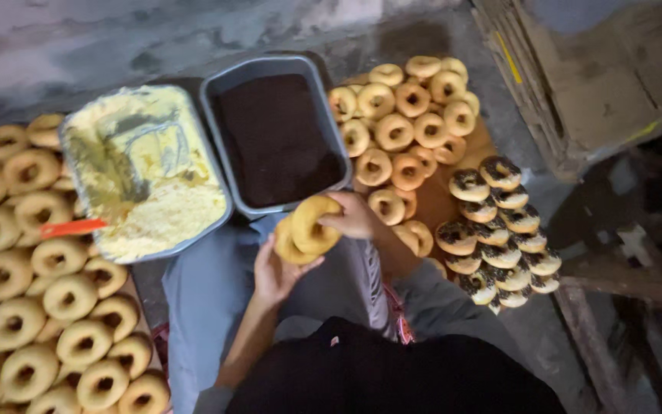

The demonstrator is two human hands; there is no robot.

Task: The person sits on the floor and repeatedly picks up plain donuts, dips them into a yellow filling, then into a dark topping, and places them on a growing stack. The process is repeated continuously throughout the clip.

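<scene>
Clearly, the layout is a ring around a seated person's lap:
Doughnut in hand: a split plain doughnut point(306, 228) sits at the centre of the view, over the lap and just below the near edge of the dark tray, so both trays are close to it.
Left hand: the left hand point(273, 274) lies palm up at 6 o'clock of the doughnut; its fingers are loosely spread and cup the lower half from beneath.
Right hand: the right hand point(355, 218) comes in from 3 o'clock; its fingers pinch the rim of the upper half, tilted up on edge.
Cream tray: a metal tray of pale yellow cream point(147, 172) lies at 10 o'clock, and a spreader with a red handle point(72, 228) rests on its near rim, handle toward the person.
Crumb tray: a tray of dark crumbs point(276, 132) sits at 12 o'clock, touching the cream tray.
Plain stock: plain doughnuts point(47, 307) are heaped at 8 o'clock, and more point(404, 123) at 1 o'clock.
Coated batch: dark-coated doughnuts point(499, 230) are stacked apart at 3 o'clock, beside the plain ones.
</scene>
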